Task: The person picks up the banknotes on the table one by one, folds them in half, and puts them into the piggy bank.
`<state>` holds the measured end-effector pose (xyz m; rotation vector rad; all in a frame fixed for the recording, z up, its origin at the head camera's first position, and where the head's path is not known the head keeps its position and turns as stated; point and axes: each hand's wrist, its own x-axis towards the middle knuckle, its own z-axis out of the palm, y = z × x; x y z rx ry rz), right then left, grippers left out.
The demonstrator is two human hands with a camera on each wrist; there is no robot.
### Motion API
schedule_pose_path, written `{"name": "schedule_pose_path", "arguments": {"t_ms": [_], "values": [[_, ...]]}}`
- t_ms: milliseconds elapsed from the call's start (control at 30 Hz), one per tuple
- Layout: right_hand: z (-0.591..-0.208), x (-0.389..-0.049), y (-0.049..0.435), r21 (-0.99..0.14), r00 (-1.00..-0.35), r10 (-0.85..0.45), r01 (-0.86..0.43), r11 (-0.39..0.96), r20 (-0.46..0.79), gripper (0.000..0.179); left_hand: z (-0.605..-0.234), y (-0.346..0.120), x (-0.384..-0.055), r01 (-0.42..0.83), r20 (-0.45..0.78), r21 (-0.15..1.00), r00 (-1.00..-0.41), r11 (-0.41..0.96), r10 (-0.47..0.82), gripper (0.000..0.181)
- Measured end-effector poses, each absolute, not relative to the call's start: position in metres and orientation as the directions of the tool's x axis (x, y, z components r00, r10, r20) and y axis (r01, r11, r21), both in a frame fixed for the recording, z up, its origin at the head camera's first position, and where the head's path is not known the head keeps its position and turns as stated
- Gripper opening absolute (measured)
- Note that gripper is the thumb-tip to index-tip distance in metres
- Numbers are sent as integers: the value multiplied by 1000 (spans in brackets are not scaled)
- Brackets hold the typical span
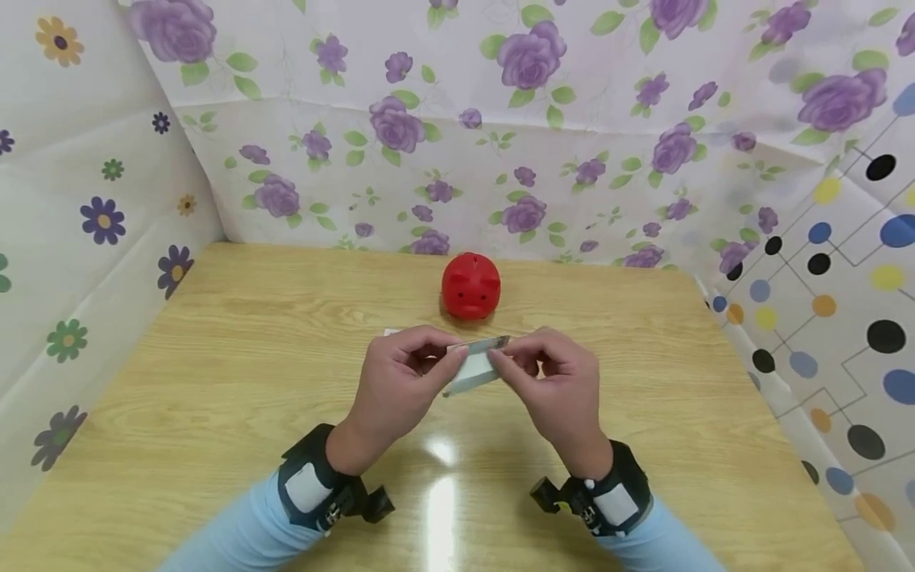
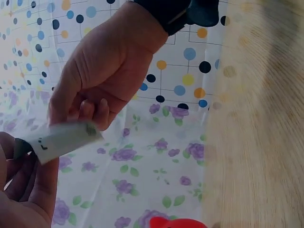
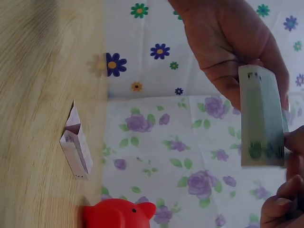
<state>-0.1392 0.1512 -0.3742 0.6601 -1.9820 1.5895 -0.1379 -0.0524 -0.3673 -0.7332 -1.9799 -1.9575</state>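
A folded greenish banknote (image 1: 475, 367) is held in the air between both hands, over the table. My left hand (image 1: 400, 389) pinches its left end between thumb and fingers. The right hand (image 1: 561, 381) pinches the other end the same way. In the right wrist view the banknote (image 3: 262, 118) shows a lengthwise crease and dark print at its lower edge. Just beyond the hands stands a red piggy bank (image 1: 471, 287) with a slot on top. A second folded banknote (image 3: 77, 149), pinkish, lies on the table; the left hand mostly hides it in the head view.
The light wooden table (image 1: 286, 318) reaches back to a floral cloth wall (image 1: 322, 175). Patterned cloth also hangs at the left and right sides. A dark camera band (image 1: 314, 481) sits on each wrist, over pale blue sleeves.
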Motion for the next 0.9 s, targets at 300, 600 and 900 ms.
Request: {"name": "schedule_pose_path", "arguments": {"t_ms": [300,600,900], "values": [[-376,-139,144,-677,-666,-241,-735,48,706,18,-373,-45,-138,679,687,722,-681,-131,252,33],[-373,-135,146,-772,-769,-156,-633,53,620,15,-371,-47,-136,692,682,720,-694,-44,232,21],[-373,-133,149,-836,-823,-209,-547,43,528,9,-370,-50,-139,546,540,837,-815,-35,212,12]]}}
